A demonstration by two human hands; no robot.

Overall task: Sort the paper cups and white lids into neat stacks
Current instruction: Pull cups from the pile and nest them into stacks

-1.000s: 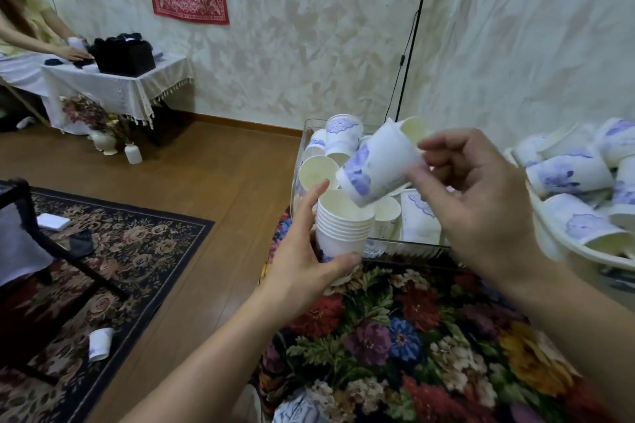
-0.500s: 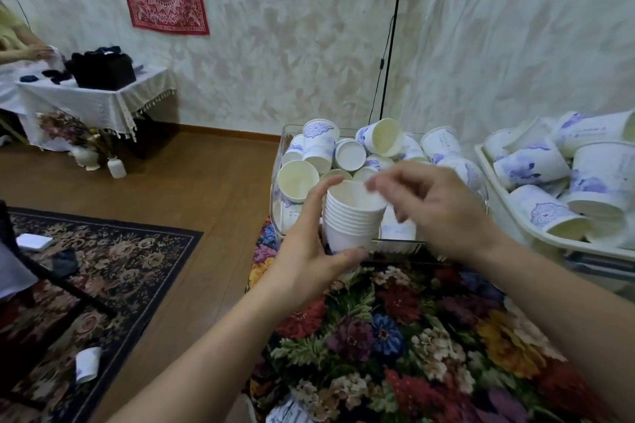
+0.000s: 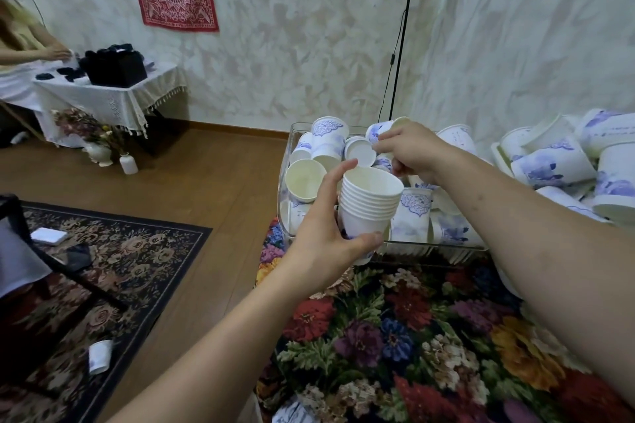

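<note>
Since 0.5 s ago: right hand (image 3: 414,151) has left the stack rim and gone further back into the clear bin (image 3: 287,161), now over the loose cups at upper centre. 1.0 s ago it held a tilted cup above the stack; that cup is now nested in.

Left hand (image 3: 326,237) grips the nested cup stack (image 3: 369,206) at frame centre, thumb across the lower front, fingers curled up the left side, index tip near the top rim. Stack upright, slightly tilted right, just in front of the bin's near wall.

Right hand: fingers curled, tips touching a blue-print cup (image 3: 378,130) lying on its side in the bin; cannot tell if it's a closed pinch.

Edges: bin sits on the floral cloth (image 3: 395,336), its left wall near the cloth's left edge. White tray (image 3: 498,156) heaped with cups at right, just beside the bin. Open cloth in the lower centre, between the forearms. 1 cup (image 3: 99,355) lies on the rug (image 3: 137,261), lower left.
</note>
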